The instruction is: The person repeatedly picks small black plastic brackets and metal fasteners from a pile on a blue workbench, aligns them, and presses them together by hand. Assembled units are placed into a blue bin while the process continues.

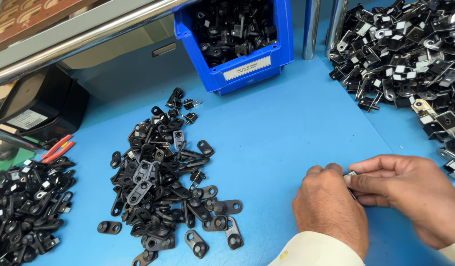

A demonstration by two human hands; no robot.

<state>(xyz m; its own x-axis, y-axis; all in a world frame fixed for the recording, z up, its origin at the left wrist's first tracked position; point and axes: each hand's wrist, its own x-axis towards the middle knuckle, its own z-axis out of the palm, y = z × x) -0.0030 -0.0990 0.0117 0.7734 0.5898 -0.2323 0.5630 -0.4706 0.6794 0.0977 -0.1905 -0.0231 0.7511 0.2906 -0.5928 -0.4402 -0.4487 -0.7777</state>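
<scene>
Blue table [286, 143]: small metal part [350, 174] pinched between left hand [328, 207] and right hand [409, 197].

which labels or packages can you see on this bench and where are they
White rectangular paper label: front of the blue plastic bin, top centre.
White label with small dark print: on the slanted black plastic box, far left.
Small white square stickers: on the metal brackets piled top right.

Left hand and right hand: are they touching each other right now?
Touching. The head view shows the left hand and right hand meeting at the fingertips, pinched around a small metal part, with no gap between them.
</scene>
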